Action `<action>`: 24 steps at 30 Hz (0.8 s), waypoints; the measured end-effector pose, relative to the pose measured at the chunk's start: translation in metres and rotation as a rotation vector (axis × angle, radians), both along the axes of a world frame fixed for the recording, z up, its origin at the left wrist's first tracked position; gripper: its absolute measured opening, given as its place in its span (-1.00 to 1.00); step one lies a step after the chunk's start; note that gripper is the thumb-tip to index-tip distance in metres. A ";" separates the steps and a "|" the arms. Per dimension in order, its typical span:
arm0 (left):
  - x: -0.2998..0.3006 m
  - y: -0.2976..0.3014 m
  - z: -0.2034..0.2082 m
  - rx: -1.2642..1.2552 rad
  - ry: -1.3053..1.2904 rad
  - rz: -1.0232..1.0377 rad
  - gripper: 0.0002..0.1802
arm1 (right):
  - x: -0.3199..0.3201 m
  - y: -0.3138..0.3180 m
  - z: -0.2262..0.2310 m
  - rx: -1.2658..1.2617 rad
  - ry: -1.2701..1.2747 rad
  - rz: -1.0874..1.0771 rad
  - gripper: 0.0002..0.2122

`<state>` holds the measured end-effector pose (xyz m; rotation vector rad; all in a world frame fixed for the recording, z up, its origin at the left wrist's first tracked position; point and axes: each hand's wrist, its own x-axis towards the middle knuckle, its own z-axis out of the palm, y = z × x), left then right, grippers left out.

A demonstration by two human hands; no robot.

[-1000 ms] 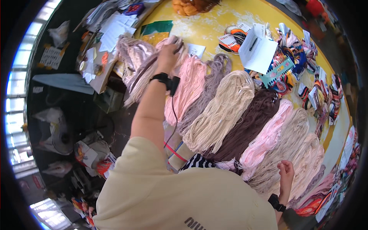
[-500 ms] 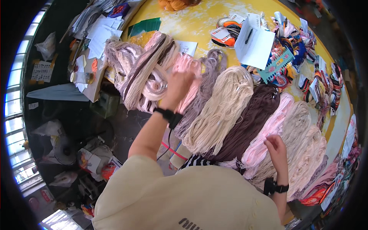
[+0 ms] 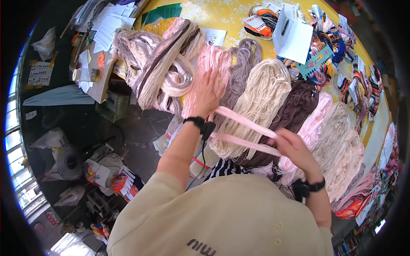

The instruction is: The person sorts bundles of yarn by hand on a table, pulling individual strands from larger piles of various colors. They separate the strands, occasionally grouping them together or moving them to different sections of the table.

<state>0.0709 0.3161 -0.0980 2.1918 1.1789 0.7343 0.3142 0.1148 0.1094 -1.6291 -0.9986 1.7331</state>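
Observation:
My left hand [image 3: 208, 94] lies over a hank of salmon-pink yarn [image 3: 215, 59], fingers stretched out and pressing on it. My right hand [image 3: 294, 147] is closed round the end of a pink yarn skein [image 3: 245, 120], drawn out as a long loop. The loop's other end runs back under my left hand and wrist. Beneath the loop lie a grey-mauve hank [image 3: 245, 55], a cream hank [image 3: 269, 85] and a dark brown hank [image 3: 303, 100]. A pale pink hank [image 3: 318, 115] is just beyond my right hand.
A heap of mixed mauve, cream and brown hanks [image 3: 149, 64] is at the left of the yellow table [image 3: 205, 13]. Beige [image 3: 335, 126] and peach hanks [image 3: 348, 158] lie to the right. An open white booklet [image 3: 292, 38] and multicoloured bundles [image 3: 358, 89] are farther back. A fan [image 3: 68, 162] stands lower left.
My right hand has moved left and now grips a pink skein stretched into a loop. My left hand has come slightly nearer, flat on the salmon-pink hank.

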 end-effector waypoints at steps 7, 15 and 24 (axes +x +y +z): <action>0.030 0.054 -0.025 0.245 0.420 -0.057 -0.35 | 0.154 -0.339 0.091 0.202 -0.389 -1.289 -0.64; 0.080 0.097 0.018 0.346 0.178 0.055 -0.89 | 0.098 -0.279 0.177 0.732 0.098 -1.492 -0.92; 0.118 0.091 0.033 0.170 0.026 -0.044 -0.82 | 0.063 -0.108 0.023 0.111 0.272 -1.256 -0.83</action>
